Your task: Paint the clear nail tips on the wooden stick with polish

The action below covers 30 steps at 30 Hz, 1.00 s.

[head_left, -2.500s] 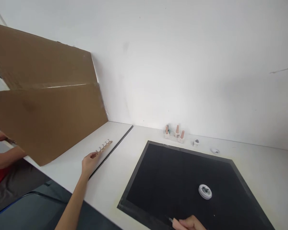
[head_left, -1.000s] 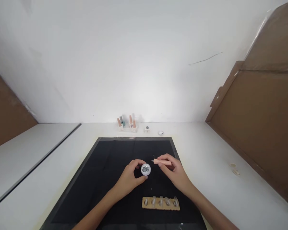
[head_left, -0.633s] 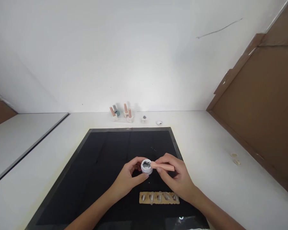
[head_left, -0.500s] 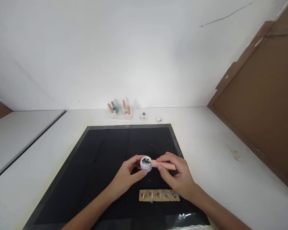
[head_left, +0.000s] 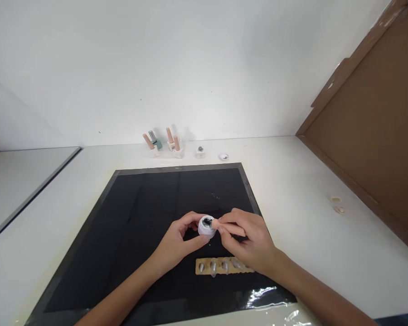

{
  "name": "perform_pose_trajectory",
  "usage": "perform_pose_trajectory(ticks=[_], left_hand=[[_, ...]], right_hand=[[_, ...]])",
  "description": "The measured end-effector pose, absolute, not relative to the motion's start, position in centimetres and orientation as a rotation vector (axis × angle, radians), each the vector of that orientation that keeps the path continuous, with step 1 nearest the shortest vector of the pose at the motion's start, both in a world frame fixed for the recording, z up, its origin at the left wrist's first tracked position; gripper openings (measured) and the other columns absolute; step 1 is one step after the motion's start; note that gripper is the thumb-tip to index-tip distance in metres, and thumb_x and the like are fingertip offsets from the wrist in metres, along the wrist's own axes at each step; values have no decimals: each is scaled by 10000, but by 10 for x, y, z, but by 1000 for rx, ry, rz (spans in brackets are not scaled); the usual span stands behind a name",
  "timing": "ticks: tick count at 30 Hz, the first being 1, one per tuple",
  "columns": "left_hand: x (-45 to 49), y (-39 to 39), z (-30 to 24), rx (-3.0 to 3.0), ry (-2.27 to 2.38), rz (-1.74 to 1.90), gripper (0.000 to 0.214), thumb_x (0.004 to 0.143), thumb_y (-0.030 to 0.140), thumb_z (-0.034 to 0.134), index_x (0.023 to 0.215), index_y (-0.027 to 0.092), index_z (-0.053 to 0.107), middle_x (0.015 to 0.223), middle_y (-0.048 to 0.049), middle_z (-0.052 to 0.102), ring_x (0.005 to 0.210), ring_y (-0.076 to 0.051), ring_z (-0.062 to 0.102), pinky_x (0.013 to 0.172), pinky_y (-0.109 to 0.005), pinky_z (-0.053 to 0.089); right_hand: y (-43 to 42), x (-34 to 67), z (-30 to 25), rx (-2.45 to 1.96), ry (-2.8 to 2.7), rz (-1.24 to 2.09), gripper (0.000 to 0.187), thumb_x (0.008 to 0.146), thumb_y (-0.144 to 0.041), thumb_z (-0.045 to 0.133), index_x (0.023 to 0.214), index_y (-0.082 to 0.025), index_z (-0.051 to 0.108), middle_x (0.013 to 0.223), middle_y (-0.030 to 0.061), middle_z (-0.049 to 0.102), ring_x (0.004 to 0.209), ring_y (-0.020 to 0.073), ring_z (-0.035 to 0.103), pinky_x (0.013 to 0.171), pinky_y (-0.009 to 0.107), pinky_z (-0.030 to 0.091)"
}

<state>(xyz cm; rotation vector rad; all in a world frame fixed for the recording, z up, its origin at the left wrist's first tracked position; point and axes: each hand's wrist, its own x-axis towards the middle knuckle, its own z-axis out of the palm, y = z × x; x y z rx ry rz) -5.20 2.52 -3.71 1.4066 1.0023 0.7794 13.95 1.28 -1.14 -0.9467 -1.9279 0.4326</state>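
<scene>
My left hand (head_left: 175, 242) pinches a small white round jar (head_left: 206, 225) with dark stuff inside, held just above the black mat (head_left: 136, 217). My right hand (head_left: 250, 240) grips a peach-coloured brush handle (head_left: 229, 227), its tip poked into the jar's open mouth. Just in front of both hands a tan strip (head_left: 221, 266) carrying several false nail tips lies on the mat, partly covered by my right wrist.
Several nail polish bottles (head_left: 161, 142) stand by the white back wall, with a tiny pot (head_left: 200, 151) and a small lid (head_left: 223, 156) to their right. A brown cardboard panel (head_left: 370, 122) leans at the right. Two small rings (head_left: 337, 204) lie on the white table.
The view swung from the left side of the table to the mat. My left hand took hold of the jar, and my right hand dipped the brush tip into it.
</scene>
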Motion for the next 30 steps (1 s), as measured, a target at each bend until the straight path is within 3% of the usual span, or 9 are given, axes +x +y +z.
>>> perform_pose_trajectory(ticks=[10,16,30], left_hand=[[-49,24,-36,1396,1010,755,278,698,278,717,953,191,648,871,-25,598,853,-195,556,795,-333,427],[-52,26,-39,1415,973,752,322,710,280,716,1025,230,671,896,-21,577,877,-192,527,803,-328,395],[-54,29,-36,1294,893,747,405,689,239,734,1087,282,674,969,-20,569,927,-203,499,824,-325,356]], right_hand=[[13,139,-15,-924,-1931,360,101,816,-116,535,805,-161,625,618,17,645,477,102,526,472,222,400],[12,140,-13,-954,-1848,686,112,839,-150,541,893,-165,638,720,37,650,579,123,571,500,228,422],[15,142,-7,-1050,-1495,1370,154,851,-362,588,884,-219,633,832,25,637,745,163,588,607,270,432]])
